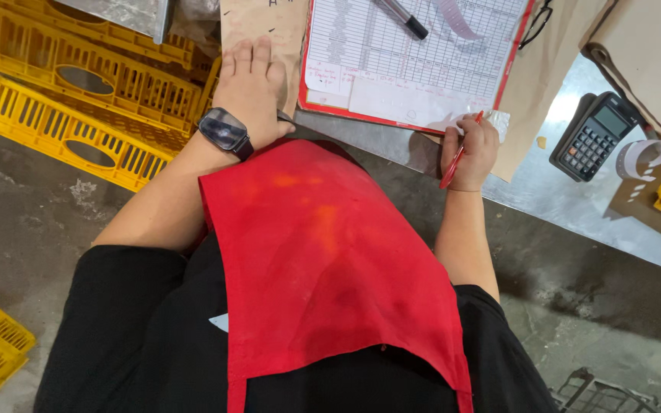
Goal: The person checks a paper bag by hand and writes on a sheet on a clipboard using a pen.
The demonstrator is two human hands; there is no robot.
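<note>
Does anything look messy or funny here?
A little. The red apron has orange and dark stains. A strip of white paper tape curls loose beside the calculator. The right hand holds a red pen; the left hand lies flat on brown paper.

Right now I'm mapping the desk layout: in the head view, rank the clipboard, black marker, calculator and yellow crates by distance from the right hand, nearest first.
1. Clipboard, just above the right hand.
2. Calculator, to its right.
3. Black marker, at the clipboard's top.
4. Yellow crates, far left.

Left hand lies flat, right hand is curled closed.
</note>
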